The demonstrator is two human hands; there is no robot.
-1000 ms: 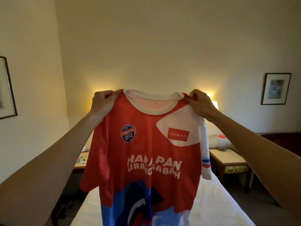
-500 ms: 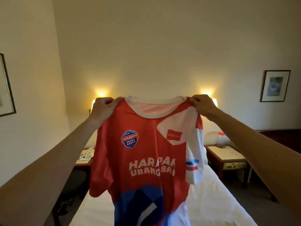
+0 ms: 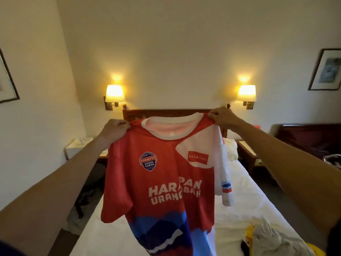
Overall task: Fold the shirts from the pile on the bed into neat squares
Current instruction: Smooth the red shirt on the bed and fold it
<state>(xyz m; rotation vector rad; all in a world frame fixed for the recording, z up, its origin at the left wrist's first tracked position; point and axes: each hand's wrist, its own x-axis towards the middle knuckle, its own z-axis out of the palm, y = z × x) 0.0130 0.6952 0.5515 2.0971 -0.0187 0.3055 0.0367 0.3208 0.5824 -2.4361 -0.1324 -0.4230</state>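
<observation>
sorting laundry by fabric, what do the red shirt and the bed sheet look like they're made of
The red shirt, held up by the left hand and right hand: likely thin, smooth polyester sports fabric. It drapes limply, and the graphics look printed into the cloth.
The bed sheet: white, matte woven cloth, probably cotton or a blend, with soft creases.

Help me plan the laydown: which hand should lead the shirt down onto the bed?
Probably the left hand: bare sheet lies under its side, while more clothes lie below the right hand. Both grip the red shirt by its shoulders.
</observation>
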